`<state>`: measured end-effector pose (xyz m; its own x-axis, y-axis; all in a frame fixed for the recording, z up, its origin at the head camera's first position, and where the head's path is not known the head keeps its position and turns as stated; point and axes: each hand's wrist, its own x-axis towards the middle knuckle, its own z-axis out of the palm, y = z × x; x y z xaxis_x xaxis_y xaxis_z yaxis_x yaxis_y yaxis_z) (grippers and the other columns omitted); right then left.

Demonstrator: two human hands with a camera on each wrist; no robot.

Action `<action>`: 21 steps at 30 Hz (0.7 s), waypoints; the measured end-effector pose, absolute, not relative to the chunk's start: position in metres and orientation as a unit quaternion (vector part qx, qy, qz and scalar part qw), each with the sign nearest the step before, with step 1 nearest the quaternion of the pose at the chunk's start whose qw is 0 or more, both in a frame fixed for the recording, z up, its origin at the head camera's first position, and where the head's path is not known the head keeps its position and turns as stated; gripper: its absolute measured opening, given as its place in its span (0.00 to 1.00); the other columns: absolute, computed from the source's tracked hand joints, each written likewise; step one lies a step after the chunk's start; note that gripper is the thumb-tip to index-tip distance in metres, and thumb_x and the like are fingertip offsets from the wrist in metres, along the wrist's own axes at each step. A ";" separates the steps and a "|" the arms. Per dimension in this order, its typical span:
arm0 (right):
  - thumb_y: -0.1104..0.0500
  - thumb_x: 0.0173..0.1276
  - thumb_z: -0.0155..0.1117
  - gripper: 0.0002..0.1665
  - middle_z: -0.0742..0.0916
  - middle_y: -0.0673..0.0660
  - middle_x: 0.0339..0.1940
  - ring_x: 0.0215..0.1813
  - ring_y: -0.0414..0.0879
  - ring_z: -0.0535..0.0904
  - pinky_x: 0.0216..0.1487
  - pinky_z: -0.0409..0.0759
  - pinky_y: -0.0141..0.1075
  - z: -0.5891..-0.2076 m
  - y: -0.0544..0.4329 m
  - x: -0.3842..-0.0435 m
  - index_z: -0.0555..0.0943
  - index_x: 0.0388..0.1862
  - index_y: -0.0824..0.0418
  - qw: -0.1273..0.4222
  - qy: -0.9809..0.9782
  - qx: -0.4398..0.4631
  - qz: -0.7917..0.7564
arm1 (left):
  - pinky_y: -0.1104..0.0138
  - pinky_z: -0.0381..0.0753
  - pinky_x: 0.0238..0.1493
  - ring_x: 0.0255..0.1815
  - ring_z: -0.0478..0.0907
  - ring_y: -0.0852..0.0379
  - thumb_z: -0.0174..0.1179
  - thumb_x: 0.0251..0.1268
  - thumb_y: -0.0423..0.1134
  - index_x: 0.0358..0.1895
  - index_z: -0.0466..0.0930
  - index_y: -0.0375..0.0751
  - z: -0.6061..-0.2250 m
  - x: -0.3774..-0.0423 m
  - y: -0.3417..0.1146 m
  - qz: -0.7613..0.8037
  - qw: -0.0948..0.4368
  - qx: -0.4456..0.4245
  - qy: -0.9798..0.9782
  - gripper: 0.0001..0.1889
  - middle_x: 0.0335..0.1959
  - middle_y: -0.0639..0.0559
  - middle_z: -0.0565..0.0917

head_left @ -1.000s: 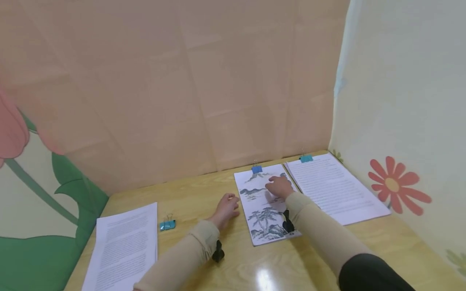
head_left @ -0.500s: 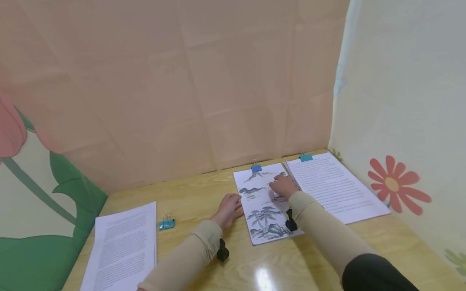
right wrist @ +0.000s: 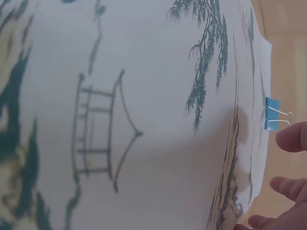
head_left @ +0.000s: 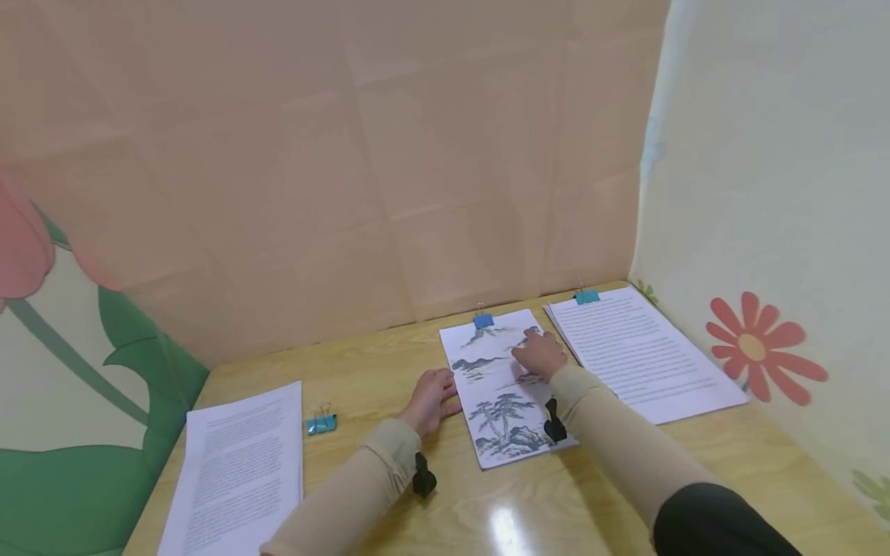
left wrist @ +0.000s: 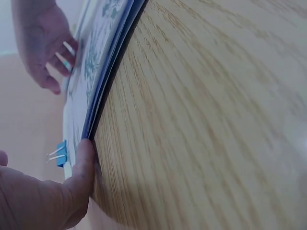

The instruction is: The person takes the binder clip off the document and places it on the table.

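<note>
A stack of sheets (head_left: 487, 386), topped by an ink landscape of mountains and pines, lies on the wooden table with a blue binder clip (head_left: 483, 320) on its far edge. Fingers of my left hand (head_left: 429, 401) touch the stack's left side; the left wrist view shows a fingertip (left wrist: 85, 148) against the layered edges. Over the upper right part of the picture is my right hand (head_left: 541, 355), its fingers spread near the right edge. In the right wrist view the right fingers (right wrist: 288, 187) show beside the sheet, close to the binder clip (right wrist: 272, 114).
To the right lies a stack of printed text pages (head_left: 647, 363) with a teal binder clip (head_left: 587, 296). Another text stack (head_left: 243, 463) lies at the left, and a loose teal binder clip (head_left: 321, 423) stands beside it. A brown covered wall (head_left: 389, 193) rises behind the table.
My left hand has come up to the left edge of the picture stack. The stack has shifted slightly left, widening its gap to the right text stack. My right hand has shifted slightly toward the right edge.
</note>
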<state>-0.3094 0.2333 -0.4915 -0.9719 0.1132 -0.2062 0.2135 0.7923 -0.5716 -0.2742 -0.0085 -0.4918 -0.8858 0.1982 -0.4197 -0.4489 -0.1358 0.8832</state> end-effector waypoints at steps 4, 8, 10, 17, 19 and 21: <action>0.50 0.74 0.51 0.43 0.56 0.82 0.76 0.74 0.81 0.54 0.69 0.59 0.72 -0.488 0.228 -0.306 0.57 0.81 0.70 0.075 0.938 0.079 -0.328 | 0.48 0.80 0.59 0.62 0.69 0.42 0.48 0.78 0.37 0.66 0.61 0.30 -0.494 -0.274 -0.016 0.750 0.211 -0.100 0.619 0.21 0.72 0.27 0.62; 0.52 0.72 0.54 0.42 0.59 0.83 0.75 0.72 0.81 0.58 0.68 0.63 0.70 -0.483 0.222 -0.303 0.60 0.79 0.71 0.060 0.936 0.071 -0.339 | 0.51 0.81 0.55 0.56 0.69 0.45 0.48 0.78 0.36 0.64 0.62 0.30 -0.496 -0.273 -0.023 0.748 0.204 -0.103 0.622 0.18 0.68 0.30 0.63; 0.53 0.71 0.55 0.41 0.61 0.84 0.73 0.71 0.81 0.60 0.68 0.65 0.68 -0.481 0.220 -0.302 0.61 0.77 0.72 0.050 0.936 0.069 -0.343 | 0.52 0.82 0.53 0.54 0.69 0.46 0.48 0.78 0.35 0.64 0.62 0.29 -0.495 -0.272 -0.026 0.746 0.201 -0.104 0.626 0.18 0.66 0.31 0.63; 0.57 0.71 0.55 0.41 0.65 0.85 0.69 0.69 0.80 0.63 0.70 0.65 0.65 -0.487 0.217 -0.305 0.59 0.77 0.76 0.037 0.931 0.061 -0.358 | 0.55 0.83 0.49 0.51 0.70 0.49 0.48 0.77 0.35 0.66 0.61 0.29 -0.494 -0.270 -0.036 0.749 0.201 -0.116 0.621 0.21 0.64 0.34 0.65; 0.57 0.71 0.55 0.42 0.65 0.85 0.70 0.71 0.79 0.62 0.71 0.63 0.64 -0.490 0.217 -0.306 0.58 0.78 0.77 0.042 0.929 0.058 -0.363 | 0.57 0.82 0.47 0.49 0.71 0.51 0.48 0.76 0.35 0.65 0.62 0.30 -0.495 -0.271 -0.039 0.752 0.202 -0.124 0.615 0.20 0.62 0.36 0.67; 0.57 0.72 0.54 0.43 0.64 0.85 0.71 0.72 0.79 0.60 0.72 0.62 0.64 -0.491 0.217 -0.307 0.55 0.78 0.78 0.048 0.927 0.056 -0.367 | 0.59 0.82 0.44 0.48 0.72 0.52 0.48 0.76 0.35 0.63 0.62 0.31 -0.495 -0.272 -0.043 0.754 0.200 -0.129 0.612 0.18 0.59 0.38 0.68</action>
<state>-0.3069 0.2167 -0.4906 -0.9893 0.0684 -0.1291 0.1383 0.7240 -0.6758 -0.2717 -0.0426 -0.4953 -0.8869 0.1437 -0.4391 -0.4593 -0.1718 0.8715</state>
